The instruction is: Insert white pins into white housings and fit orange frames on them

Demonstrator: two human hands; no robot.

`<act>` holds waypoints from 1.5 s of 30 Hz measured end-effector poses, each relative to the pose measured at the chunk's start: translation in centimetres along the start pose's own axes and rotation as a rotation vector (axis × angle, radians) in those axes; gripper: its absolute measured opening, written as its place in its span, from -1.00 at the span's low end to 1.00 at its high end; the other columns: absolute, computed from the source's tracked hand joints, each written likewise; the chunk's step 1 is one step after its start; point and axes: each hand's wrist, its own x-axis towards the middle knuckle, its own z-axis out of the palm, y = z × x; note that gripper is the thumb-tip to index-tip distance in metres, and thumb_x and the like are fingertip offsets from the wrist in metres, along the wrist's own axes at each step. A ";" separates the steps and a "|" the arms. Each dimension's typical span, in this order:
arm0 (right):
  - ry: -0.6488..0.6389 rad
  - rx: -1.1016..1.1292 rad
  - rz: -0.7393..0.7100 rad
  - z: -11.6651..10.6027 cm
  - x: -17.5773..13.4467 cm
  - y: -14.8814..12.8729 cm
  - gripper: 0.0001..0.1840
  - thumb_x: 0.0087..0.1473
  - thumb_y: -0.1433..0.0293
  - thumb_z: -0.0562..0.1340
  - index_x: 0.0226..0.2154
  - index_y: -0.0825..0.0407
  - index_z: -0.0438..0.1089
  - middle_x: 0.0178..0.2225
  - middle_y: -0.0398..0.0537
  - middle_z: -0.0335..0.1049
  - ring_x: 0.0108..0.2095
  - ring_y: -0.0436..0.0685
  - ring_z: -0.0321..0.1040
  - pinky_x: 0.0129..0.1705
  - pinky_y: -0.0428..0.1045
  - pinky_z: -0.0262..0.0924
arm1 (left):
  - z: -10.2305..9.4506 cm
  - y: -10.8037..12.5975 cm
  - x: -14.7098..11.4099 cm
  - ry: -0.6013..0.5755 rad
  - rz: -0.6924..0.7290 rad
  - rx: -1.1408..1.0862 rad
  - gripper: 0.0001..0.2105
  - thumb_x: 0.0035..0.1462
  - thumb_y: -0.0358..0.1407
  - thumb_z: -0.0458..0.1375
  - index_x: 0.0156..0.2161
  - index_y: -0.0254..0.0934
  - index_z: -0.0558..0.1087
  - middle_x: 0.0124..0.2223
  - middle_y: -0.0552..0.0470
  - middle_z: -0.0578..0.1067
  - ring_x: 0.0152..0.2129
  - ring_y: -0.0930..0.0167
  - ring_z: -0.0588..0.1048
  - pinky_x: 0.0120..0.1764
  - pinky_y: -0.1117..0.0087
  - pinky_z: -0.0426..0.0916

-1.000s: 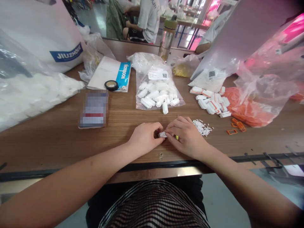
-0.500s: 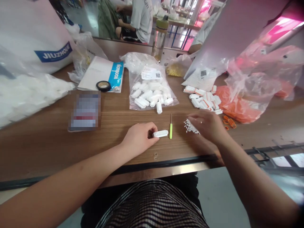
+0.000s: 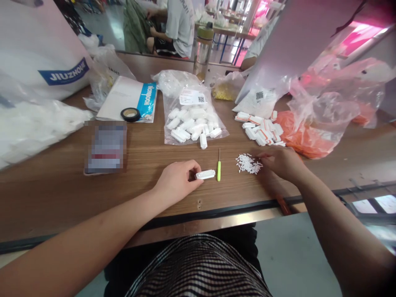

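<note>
My left hand [image 3: 177, 179] rests on the table, closed with thumb and fingers around one end of a white connector housing [image 3: 205, 174]. Rows of small holes face up on the housing. Just right of it lies a small screwdriver [image 3: 219, 170] with a yellow-green handle. My right hand [image 3: 283, 163] hovers at the right side of a pile of tiny white plugs [image 3: 247, 163]. Its fingers stretch loosely left, with nothing visible in them; their undersides are hidden. White housings with orange strips [image 3: 262, 131] lie behind this hand.
A clear bag of white housings [image 3: 198, 119] lies at the back centre, beside a notebook [image 3: 116, 99] with a black tape roll [image 3: 130, 114]. A phone [image 3: 107, 148] is at left. Bags of orange parts [image 3: 312, 136] stand at right; a bottle [image 3: 202, 53] is behind.
My right hand has moved right, off the white plugs, uncovering the pile and now hiding the loose orange clips. My left hand still holds the connector housing. The whole view has shifted slightly.
</note>
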 end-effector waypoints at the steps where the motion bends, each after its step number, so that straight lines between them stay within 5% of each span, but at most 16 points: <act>1: -0.007 0.020 -0.005 -0.1 0.0 0.2 -0.71 0.00 0.36 0.17 -0.30 -0.05 0.61 -0.22 -0.07 0.60 -0.18 0.25 0.49 -0.12 0.09 0.30 | 0.0 0.0 0.0 -0.002 0.001 -0.002 -0.87 0.02 -0.21 0.25 -0.29 -0.16 0.49 -0.51 0.13 0.41 -0.49 0.40 0.38 -0.41 0.36 0.12; 11: 0.034 0.081 0.215 0.7 -0.3 0.4 -0.66 0.05 0.12 0.23 -0.36 -0.01 0.61 -0.42 -0.07 0.57 -0.38 0.18 0.46 -0.29 0.01 0.24 | -0.1 0.1 0.0 0.000 0.000 0.000 -0.87 0.02 -0.22 0.25 -0.29 -0.18 0.49 -0.51 0.13 0.41 -0.50 0.41 0.37 -0.40 0.36 0.13; 22: 0.039 0.125 0.206 0.9 -0.2 0.4 -0.75 0.00 0.21 0.25 -0.38 -0.02 0.60 -0.45 -0.08 0.55 -0.41 0.17 0.44 -0.30 0.03 0.24 | 0.2 -0.3 0.1 0.018 0.028 0.007 -0.86 0.01 -0.22 0.26 -0.29 -0.17 0.50 -0.52 0.14 0.41 -0.51 0.42 0.36 -0.39 0.36 0.14; 26: 0.063 0.215 0.231 -0.1 -0.2 -2.2 -0.79 0.00 0.22 0.28 -0.43 -0.01 0.56 -0.45 -0.07 0.54 -0.39 0.18 0.44 -0.30 0.04 0.24 | 0.1 -0.1 0.1 0.033 0.032 -0.007 -0.88 0.01 -0.24 0.25 -0.30 -0.18 0.49 -0.52 0.15 0.40 -0.53 0.44 0.35 -0.40 0.37 0.14; 30: 0.101 0.450 -0.021 -0.8 -0.7 -9.0 -0.82 0.09 0.23 0.27 -0.39 -0.03 0.51 -0.33 -0.07 0.53 -0.28 0.14 0.45 -0.17 0.06 0.27 | 0.1 0.0 0.0 0.028 0.041 -0.016 -0.89 0.01 -0.26 0.26 -0.31 -0.19 0.48 -0.54 0.16 0.39 -0.56 0.46 0.33 -0.41 0.38 0.13; 33: 0.024 0.598 -0.332 -0.1 -0.9 -14.2 -0.90 0.16 0.33 0.24 -0.35 -0.04 0.48 -0.28 -0.07 0.47 -0.21 0.11 0.39 -0.08 0.07 0.25 | 0.2 0.0 0.0 0.037 0.041 -0.023 -0.90 0.02 -0.25 0.26 -0.32 -0.18 0.47 -0.54 0.17 0.38 -0.57 0.46 0.32 -0.43 0.39 0.13; 35: -0.018 0.607 -0.406 0.6 -0.8 -16.2 -0.91 0.18 0.39 0.23 -0.34 -0.03 0.47 -0.27 -0.07 0.44 -0.21 0.10 0.36 -0.08 0.09 0.23 | 0.3 -0.1 0.0 0.046 0.040 -0.032 -0.89 0.03 -0.23 0.26 -0.33 -0.19 0.46 -0.54 0.17 0.38 -0.57 0.46 0.32 -0.43 0.39 0.13; 45: 0.004 0.579 -0.429 2.1 -0.3 -17.0 -0.93 0.18 0.42 0.23 -0.34 -0.01 0.43 -0.28 -0.08 0.40 -0.22 0.10 0.31 -0.10 0.09 0.16 | 0.3 -0.1 0.0 0.052 0.021 -0.061 -0.83 0.02 -0.25 0.25 -0.28 -0.19 0.39 -0.51 0.17 0.43 -0.55 0.44 0.37 -0.43 0.38 0.16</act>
